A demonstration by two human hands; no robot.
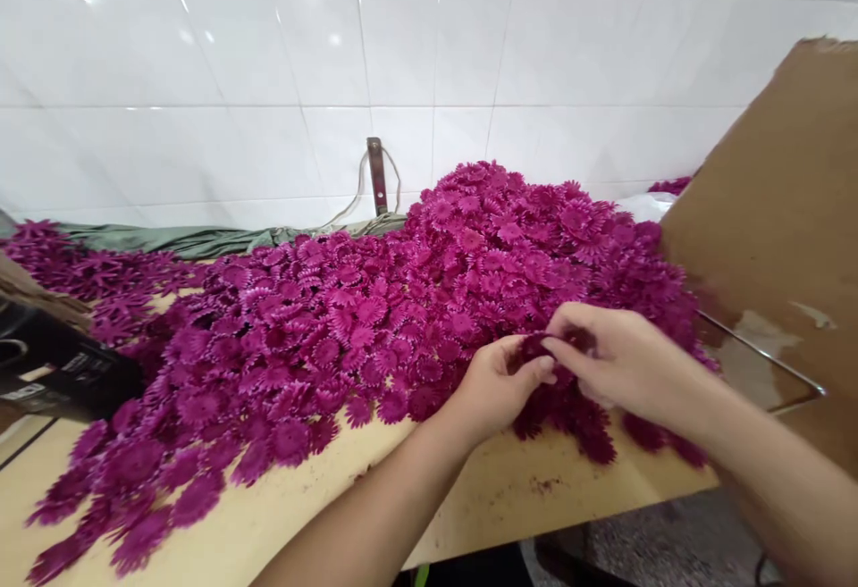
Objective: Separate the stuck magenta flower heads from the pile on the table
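Observation:
Both my hands meet over the front right edge of a large heap of magenta fabric-like flowers (375, 310). My left hand (500, 386) pinches a dark magenta flower piece (534, 346) between thumb and fingers. From the right, my right hand (603, 355) closes its thumb and index finger on the same piece, its other fingers curled. Much of the piece is hidden by the fingers. Just under the hands, more flowers (590, 431) lie on the pale yellow tabletop (496, 507).
A cardboard sheet (770, 238) stands at the right, with a thin metal rod (764, 355) before it. At the left sits a black box (60, 364). Green cloth (167, 240) runs along the tiled wall (402, 51), where a metal bracket (376, 176) stands upright.

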